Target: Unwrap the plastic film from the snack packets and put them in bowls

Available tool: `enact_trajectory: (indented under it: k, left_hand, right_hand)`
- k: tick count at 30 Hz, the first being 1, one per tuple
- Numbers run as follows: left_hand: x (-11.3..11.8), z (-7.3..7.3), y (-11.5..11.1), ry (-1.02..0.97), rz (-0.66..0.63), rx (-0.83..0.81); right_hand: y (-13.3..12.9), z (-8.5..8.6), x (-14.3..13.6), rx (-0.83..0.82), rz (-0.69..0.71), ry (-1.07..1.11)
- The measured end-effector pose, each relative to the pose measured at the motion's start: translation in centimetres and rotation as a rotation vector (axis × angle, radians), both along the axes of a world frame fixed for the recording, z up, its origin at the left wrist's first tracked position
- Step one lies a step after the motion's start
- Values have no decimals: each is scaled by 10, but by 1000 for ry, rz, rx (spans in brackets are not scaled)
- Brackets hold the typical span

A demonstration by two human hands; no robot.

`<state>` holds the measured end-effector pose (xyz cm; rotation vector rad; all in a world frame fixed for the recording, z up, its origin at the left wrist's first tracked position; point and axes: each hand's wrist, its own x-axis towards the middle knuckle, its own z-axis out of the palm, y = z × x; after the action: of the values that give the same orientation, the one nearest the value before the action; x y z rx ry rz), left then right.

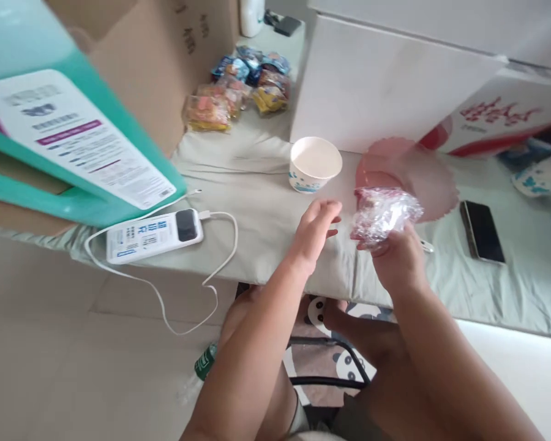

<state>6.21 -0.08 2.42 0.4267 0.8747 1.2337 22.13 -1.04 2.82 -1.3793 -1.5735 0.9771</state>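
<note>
My right hand [401,257] grips a crinkled clear plastic packet [381,214] with some red or pink on it; its contents cannot be made out. Behind the packet lies a pink scalloped plate [436,184], partly covered by it. My left hand [316,229] hovers over the cloth with fingers apart and holds nothing. Just beyond that hand stands a white paper bowl [315,164] with a blue print, upright. A small whitish piece [426,246] pokes out beside my right hand, mostly hidden.
To the left are a white power bank [153,236] with a cable and a large green jug [87,135]. Small snack packs [211,110] lie at the back. White boxes [376,79] stand behind the plate. A phone [482,231] and another paper bowl [544,174] are at right.
</note>
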Motion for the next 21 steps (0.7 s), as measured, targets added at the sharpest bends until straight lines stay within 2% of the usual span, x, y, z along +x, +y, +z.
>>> enact_trajectory:
  k: [3,6,8,10,12,14,18,21]
  left_hand:
    - [20,-2,-6,43,-204,188]
    - [34,-8,-7,145,-264,234]
    - [37,-16,-3,249,-201,219]
    - [37,-25,3,355,-100,216]
    - [35,-33,8,457,-11,249]
    - [33,-39,13,538,34,301]
    - [35,-40,20,599,30,319]
    - [37,-40,23,607,12,276]
  right_hand:
    - [-7,-10,15,-91,-54,218]
    - [-9,1,30,-115,38,79]
    - [-9,8,48,-97,49,-100]
    - [-7,7,71,-35,-38,-315]
    - [-1,-3,95,43,-172,-536]
    - [4,-19,116,113,-242,-735]
    - [13,-44,141,165,-194,-928]
    - [14,-45,146,147,-100,-876]
